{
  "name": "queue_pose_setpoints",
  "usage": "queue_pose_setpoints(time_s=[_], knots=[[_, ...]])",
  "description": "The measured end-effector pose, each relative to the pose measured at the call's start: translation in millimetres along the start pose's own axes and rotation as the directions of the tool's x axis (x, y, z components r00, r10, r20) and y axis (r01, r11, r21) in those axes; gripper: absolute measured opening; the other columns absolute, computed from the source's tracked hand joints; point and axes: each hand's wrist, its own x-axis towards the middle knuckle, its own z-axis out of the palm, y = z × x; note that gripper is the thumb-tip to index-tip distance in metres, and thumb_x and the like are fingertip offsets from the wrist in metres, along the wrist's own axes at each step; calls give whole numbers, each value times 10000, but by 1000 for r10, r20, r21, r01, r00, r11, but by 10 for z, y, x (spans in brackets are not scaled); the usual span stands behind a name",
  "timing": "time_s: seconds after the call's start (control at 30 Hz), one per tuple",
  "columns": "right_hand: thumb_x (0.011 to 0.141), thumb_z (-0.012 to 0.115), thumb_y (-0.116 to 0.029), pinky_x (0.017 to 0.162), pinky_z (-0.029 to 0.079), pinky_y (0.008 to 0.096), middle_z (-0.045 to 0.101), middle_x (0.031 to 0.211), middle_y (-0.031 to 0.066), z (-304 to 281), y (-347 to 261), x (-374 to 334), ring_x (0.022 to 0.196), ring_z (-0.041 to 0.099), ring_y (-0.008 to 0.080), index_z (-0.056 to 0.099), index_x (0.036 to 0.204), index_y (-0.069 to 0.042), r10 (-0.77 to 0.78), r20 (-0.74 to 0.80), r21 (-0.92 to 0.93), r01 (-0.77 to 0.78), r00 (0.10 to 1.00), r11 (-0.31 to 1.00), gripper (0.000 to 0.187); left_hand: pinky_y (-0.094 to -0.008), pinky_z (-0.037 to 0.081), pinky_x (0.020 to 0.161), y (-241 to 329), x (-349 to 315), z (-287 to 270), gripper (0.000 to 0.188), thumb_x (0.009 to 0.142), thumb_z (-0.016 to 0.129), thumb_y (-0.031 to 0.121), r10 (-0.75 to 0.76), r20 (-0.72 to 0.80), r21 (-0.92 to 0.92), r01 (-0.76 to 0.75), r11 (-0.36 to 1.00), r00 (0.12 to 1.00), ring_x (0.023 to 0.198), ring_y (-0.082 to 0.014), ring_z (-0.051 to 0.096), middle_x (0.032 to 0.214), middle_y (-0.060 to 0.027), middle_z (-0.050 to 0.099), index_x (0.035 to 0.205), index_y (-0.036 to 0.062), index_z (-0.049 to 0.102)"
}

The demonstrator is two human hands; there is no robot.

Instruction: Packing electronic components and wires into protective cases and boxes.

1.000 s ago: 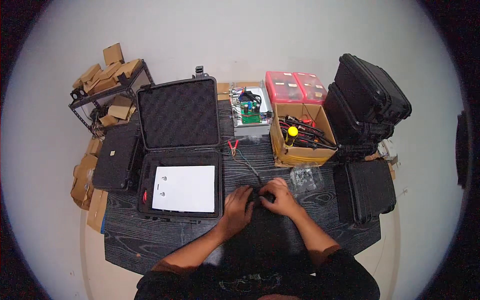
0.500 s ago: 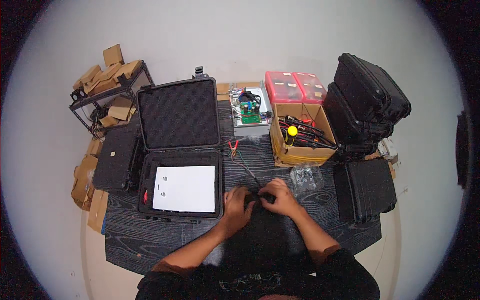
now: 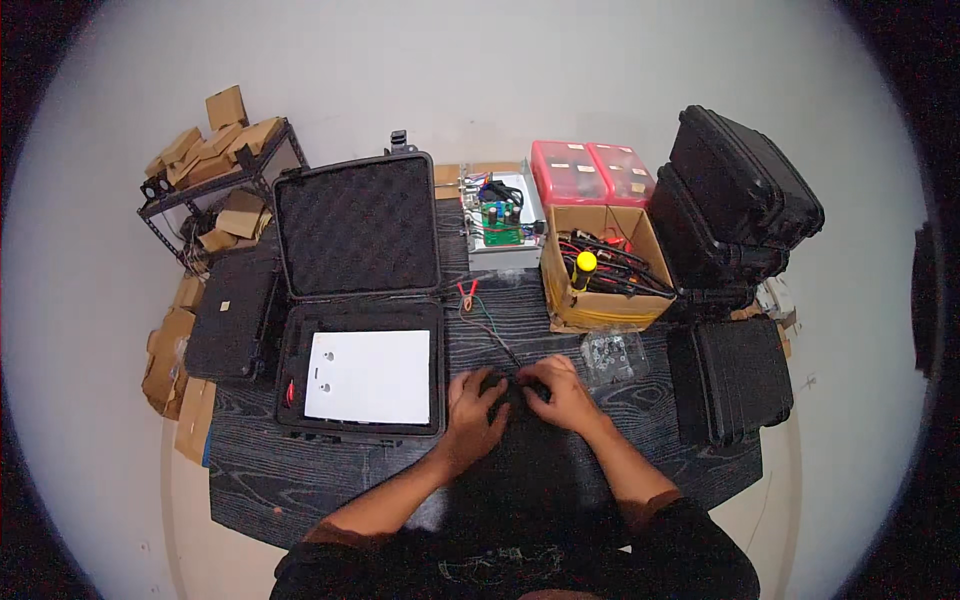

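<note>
The left hand (image 3: 472, 425) has seemingly spread its fingers (image 3: 461, 390) slightly (dimly lit).

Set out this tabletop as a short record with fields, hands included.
Left hand: fingers curled; hold unclear
Right hand: fingers curled near the thin cable's lower end; hold unclear
Upper end: red-handled clip
Open black case: foam-lined, white panel inside
Cardboard box: dark cables, yellow-topped tool
Behind: green circuit board in open housing

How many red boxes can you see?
2, side by side: the left red box and the right red box, both behind the open cardboard box. More may be hidden.
</note>
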Motion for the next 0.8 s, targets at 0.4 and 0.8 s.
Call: queue_pose_setpoints(time_s=[0.4, 0.8], knots=[[799, 772, -185, 1113, 417, 459, 699, 1177, 146, -63, -105, 44, 1190, 618, 349, 706, 1236, -65, -7, -13, -31, 7, 1000, 999, 458, -546, 419, 1057, 80, -26, -83, 585, 846, 817, 268, -13, 160, 94, -3, 996, 987, 1240, -425, 549, 1332, -203, 600, 1379, 88, 659], [812, 771, -187, 1103, 432, 474, 693, 1159, 143, -50, -80, 41, 1182, 615, 351, 718, 1159, -59, -13, 0, -25, 13, 1000, 1000, 373, -586, 389, 1143, -14, -107, -13, 637, 849, 748, 194, 113, 315, 132, -162, 978, 942, 1370, -424, 507, 1535, -209, 506, 1452, 94, 567]])
